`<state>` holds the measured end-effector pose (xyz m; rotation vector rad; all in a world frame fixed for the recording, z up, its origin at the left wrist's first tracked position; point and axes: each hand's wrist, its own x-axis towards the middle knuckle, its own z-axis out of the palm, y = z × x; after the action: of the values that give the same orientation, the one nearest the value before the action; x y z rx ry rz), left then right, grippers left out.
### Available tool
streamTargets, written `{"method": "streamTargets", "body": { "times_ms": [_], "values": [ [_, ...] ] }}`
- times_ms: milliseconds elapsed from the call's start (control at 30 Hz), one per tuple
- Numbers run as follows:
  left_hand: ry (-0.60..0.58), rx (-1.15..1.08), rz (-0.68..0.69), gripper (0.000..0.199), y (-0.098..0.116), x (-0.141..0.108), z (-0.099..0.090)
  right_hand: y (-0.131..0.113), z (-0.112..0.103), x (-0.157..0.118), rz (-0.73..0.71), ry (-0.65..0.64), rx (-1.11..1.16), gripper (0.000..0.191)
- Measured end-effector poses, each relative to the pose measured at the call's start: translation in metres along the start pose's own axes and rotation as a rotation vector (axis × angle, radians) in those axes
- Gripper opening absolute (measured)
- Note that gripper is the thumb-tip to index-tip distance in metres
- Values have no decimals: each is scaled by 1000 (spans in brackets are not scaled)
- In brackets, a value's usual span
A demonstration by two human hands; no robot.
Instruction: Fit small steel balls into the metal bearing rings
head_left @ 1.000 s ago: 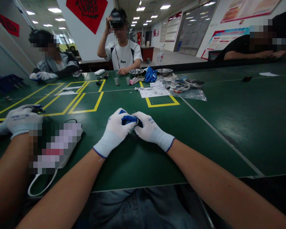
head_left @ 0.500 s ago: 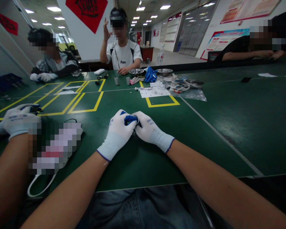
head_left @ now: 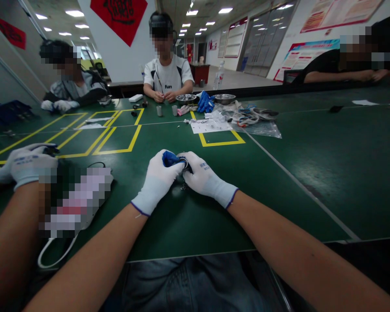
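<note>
My left hand and my right hand, both in white gloves with blue inner sides, meet above the table in the middle of the view. Between their fingertips is a small dark part with a shiny curved rim. Fingers cover most of this part, so its kind cannot be made out. The fingers of both hands are closed around it. Small shiny scraps lie on the green table just below the hands.
A neighbour's gloved hands are at the left, near a blurred pouch-like item with a strap. Across the table lie white paper, blue gloves, metal bowls and small grey cups. Co-workers sit opposite.
My left hand's fingers have shifted, showing more blue palm and more of the part's rim. The person opposite has lowered a raised hand to the table.
</note>
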<state>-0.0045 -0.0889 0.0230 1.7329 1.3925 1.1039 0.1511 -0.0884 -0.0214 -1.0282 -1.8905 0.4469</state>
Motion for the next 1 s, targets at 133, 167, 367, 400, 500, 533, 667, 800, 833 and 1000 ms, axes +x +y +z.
{"method": "streamTargets", "body": {
  "times_ms": [133, 167, 367, 400, 500, 533, 667, 800, 833, 1000],
  "values": [
    [-49, -88, -34, 21, -1, 2, 1, 0, -1, 0, 12, -15, -4, 26],
    [-64, -107, -40, 21, -1, 2, 1, 0, -1, 0, 14, -18, -5, 25],
    [-84, -122, -77, 20, -1, 1, 0, -1, -1, 0, -2, -24, -17, 25],
    [-85, -118, -83, 20, 0, 1, 0, -2, -1, 0, -3, -23, -20, 25],
    [-97, -115, -100, 18, 1, 0, 0, -2, -1, 0, 9, -19, -24, 21],
    [-101, -115, -105, 18, 2, 0, 0, -1, -2, 0, 16, -20, -21, 19],
    [-113, -106, -101, 18, 3, 0, 0, -2, -3, 1, 52, -31, -8, 14],
    [-114, -105, -61, 19, 0, 0, 1, -3, -4, 1, 63, -39, 4, 17],
    [-113, -110, -57, 20, 0, 1, 1, -3, -4, 1, 63, -41, 7, 17],
    [-122, -160, -71, 21, -3, 1, 1, -5, -6, 1, 72, -50, 11, 16]
  ]
}}
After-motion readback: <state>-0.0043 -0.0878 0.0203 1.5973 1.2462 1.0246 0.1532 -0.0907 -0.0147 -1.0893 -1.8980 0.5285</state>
